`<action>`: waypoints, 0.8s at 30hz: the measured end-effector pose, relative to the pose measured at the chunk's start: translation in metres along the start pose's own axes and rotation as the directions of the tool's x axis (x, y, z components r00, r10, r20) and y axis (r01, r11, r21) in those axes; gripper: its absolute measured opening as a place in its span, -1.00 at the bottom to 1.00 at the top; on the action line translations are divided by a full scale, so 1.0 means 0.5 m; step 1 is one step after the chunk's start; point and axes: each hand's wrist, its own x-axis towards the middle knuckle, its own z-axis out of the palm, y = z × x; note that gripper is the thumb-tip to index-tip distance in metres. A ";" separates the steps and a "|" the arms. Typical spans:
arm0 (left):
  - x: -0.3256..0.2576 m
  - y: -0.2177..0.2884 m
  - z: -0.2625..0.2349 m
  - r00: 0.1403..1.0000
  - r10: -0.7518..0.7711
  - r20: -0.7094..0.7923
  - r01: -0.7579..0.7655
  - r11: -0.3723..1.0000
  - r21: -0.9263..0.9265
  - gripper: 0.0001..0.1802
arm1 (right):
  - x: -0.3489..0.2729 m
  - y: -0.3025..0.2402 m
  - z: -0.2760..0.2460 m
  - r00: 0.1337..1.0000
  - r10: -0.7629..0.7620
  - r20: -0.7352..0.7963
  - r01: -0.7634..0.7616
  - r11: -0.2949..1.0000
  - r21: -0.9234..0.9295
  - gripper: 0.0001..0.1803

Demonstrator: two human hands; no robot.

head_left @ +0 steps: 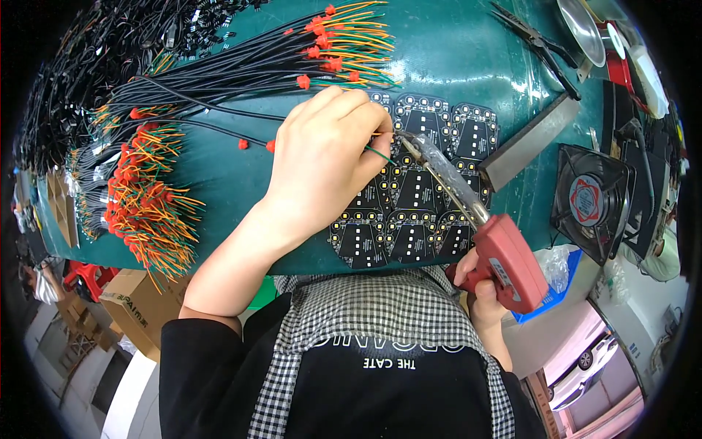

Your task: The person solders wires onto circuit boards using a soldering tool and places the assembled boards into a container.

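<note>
My left hand (325, 146) is closed over the black circuit boards (417, 192), its fingers pinching the thin end wires of a black cable. An orange wire (379, 134) and a green wire (382, 154) stick out past the fingertips. My right hand (479, 289) wraps round the handle of a red soldering gun (512, 263). The gun's long metal barrel slants up and left, its tip close to the orange wire and the left fingertips. Whether the tip touches the wire is too small to tell. Small yellowish-white components dot the joined boards.
Bundled black cables (241, 69) with red fittings and orange and green ends lie at the far left; another bunch (150, 194) sits nearer. To the right are pliers (540, 47), a grey metal bar (530, 143), a black fan (592, 201) and a metal dish (581, 29).
</note>
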 end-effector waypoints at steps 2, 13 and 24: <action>0.001 0.000 -0.001 1.000 0.001 0.003 -0.001 1.000 -0.001 -0.86 | -0.003 0.010 -0.011 0.999 0.002 0.052 -0.009 0.990 0.142 -0.26; 0.012 0.020 -0.020 0.998 -0.013 0.065 0.006 0.994 0.112 -0.86 | -0.004 -0.005 -0.006 1.000 0.000 0.001 0.000 0.999 0.036 -0.14; 0.004 -0.008 -0.064 0.980 0.160 0.121 -0.162 0.987 0.007 -0.85 | -0.007 0.000 -0.017 0.999 0.029 -0.014 -0.028 0.996 0.086 -0.13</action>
